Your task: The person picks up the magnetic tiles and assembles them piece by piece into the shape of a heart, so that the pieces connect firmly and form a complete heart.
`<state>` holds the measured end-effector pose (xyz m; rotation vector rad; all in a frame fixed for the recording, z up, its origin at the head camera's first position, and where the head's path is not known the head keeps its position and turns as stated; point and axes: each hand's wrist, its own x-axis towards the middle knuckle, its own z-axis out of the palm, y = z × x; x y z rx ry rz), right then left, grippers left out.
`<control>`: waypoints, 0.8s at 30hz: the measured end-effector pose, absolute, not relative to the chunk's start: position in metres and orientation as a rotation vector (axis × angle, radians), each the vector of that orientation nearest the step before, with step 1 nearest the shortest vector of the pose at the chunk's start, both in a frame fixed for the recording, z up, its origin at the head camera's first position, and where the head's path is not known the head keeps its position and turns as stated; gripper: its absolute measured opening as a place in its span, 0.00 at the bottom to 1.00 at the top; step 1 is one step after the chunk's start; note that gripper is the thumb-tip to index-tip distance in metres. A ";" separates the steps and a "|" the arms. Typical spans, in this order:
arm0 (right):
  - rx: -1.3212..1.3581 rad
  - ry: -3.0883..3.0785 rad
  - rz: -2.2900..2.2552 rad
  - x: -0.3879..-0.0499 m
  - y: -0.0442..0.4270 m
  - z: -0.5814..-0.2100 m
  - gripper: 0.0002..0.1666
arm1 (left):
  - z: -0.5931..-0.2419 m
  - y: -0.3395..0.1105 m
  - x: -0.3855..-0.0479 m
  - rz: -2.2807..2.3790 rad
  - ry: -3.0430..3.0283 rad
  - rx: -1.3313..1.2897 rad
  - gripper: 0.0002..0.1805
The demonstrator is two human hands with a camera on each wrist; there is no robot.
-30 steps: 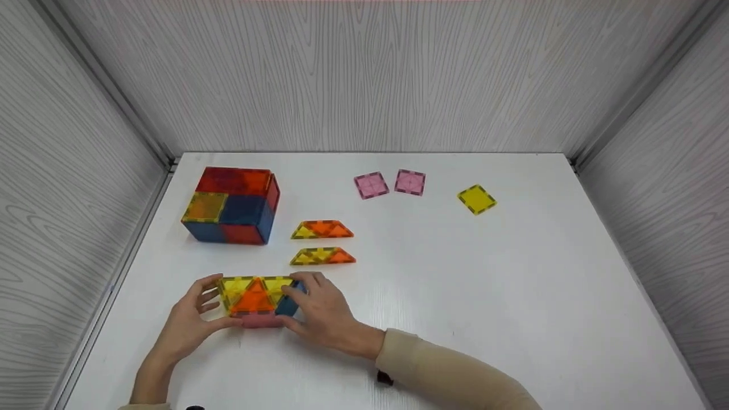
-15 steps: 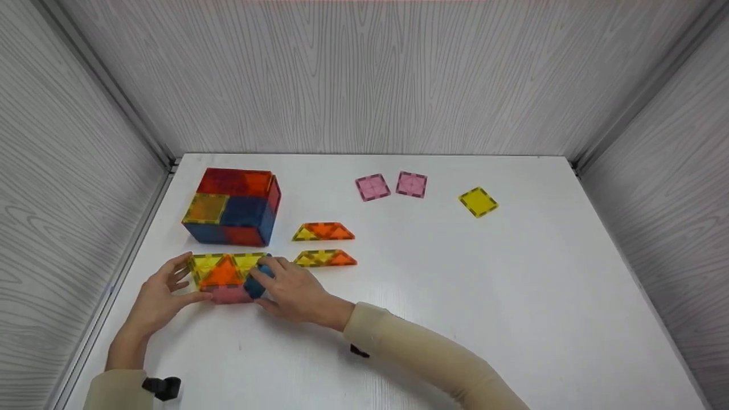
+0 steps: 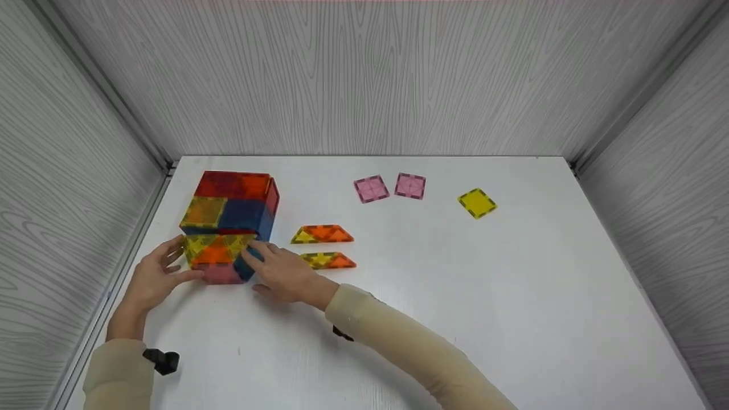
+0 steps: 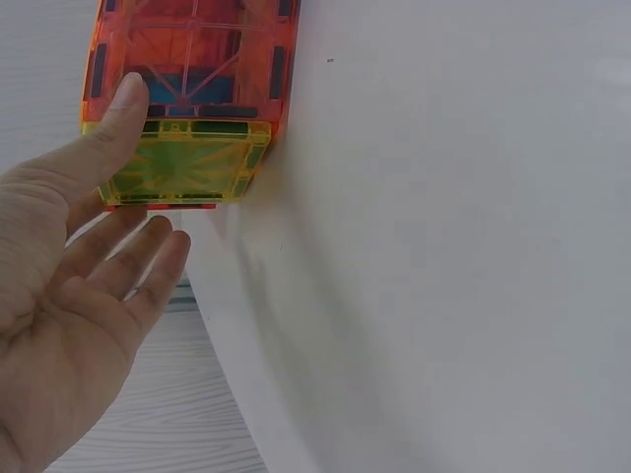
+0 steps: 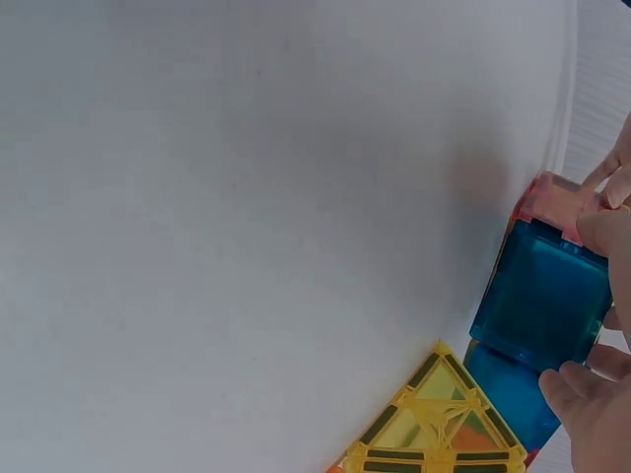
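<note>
A trapezoid-shaped block of translucent magnetic tiles (image 3: 218,250) stands against the front of a larger tile box (image 3: 239,185). Yellow and orange triangles form its top, with pink below and blue on its right end. My left hand (image 3: 149,279) pinches its left end between thumb and fingers; the left wrist view shows a yellow end tile (image 4: 187,168) there, several fingers hanging free of it. My right hand (image 3: 285,273) grips the other end, fingers on top and thumb low, at the blue tile (image 5: 542,291). Its fingers partly hide that end.
Two flat yellow-and-orange trapezoid strips, one farther back (image 3: 322,234) and one nearer (image 3: 330,261), lie right of the box. Behind are two pink square tiles (image 3: 371,189) and, farther right, a yellow square tile (image 3: 477,203). Walls surround the white table (image 3: 455,296).
Both hands have carried the tile block left and away from me, up to the front of the box. The box and loose tiles have stayed in place.
</note>
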<state>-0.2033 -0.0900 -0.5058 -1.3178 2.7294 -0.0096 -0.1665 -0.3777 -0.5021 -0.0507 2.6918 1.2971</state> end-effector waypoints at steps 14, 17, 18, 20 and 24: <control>-1.276 2.683 -0.076 -0.206 -0.087 -0.503 0.45 | -0.503 -0.377 -0.177 1.269 2.747 -0.149 0.60; -1.298 2.690 -0.181 -0.208 -0.068 -0.501 0.45 | -0.500 -0.364 -0.173 1.246 2.841 -0.165 0.61; -1.313 2.699 -0.216 -0.209 -0.059 -0.499 0.45 | -0.499 -0.358 -0.172 1.241 2.889 -0.162 0.60; -1.330 2.720 -0.306 -0.212 -0.039 -0.495 0.43 | -0.495 -0.344 -0.169 1.241 2.987 -0.129 0.54; -1.307 2.785 -0.539 -0.222 0.008 -0.490 0.40 | -0.489 -0.311 -0.166 1.293 3.120 0.028 0.39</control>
